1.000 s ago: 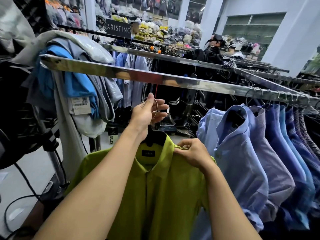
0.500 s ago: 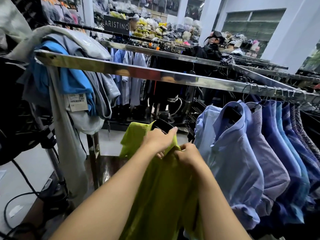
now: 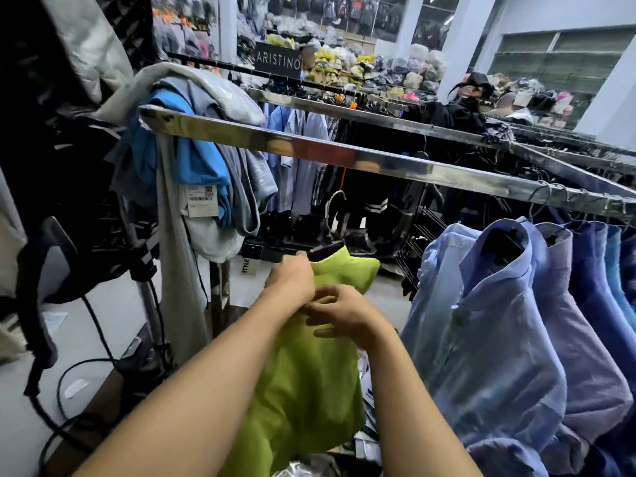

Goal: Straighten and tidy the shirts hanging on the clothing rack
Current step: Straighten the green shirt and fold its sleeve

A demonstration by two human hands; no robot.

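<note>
The left hand point(image 3: 292, 280) and right hand point(image 3: 347, 320), touching each other, grip the green shirt point(image 3: 309, 383) near its collar, on its hanger point(image 3: 325, 251) below the rail point(image 3: 378, 163), left of the blue shirts point(image 3: 499, 339) hanging there.

Location type: clothing shop, sales floor. Identifying features:

A chrome hanging rail point(image 3: 378, 163) crosses the view and carries a row of blue and purple shirts point(image 3: 499, 321) on hangers. A second rail point(image 3: 344, 110) behind it holds more hung garments. A black brand sign point(image 3: 278, 60) reads ARISTINO. A paper price tag point(image 3: 202, 200) with a barcode hangs from draped clothes point(image 3: 203, 156) at the rail end. Bagged stock point(image 3: 395, 68) is piled along the back wall, with backpacks point(image 3: 344, 8) displayed above.
</note>
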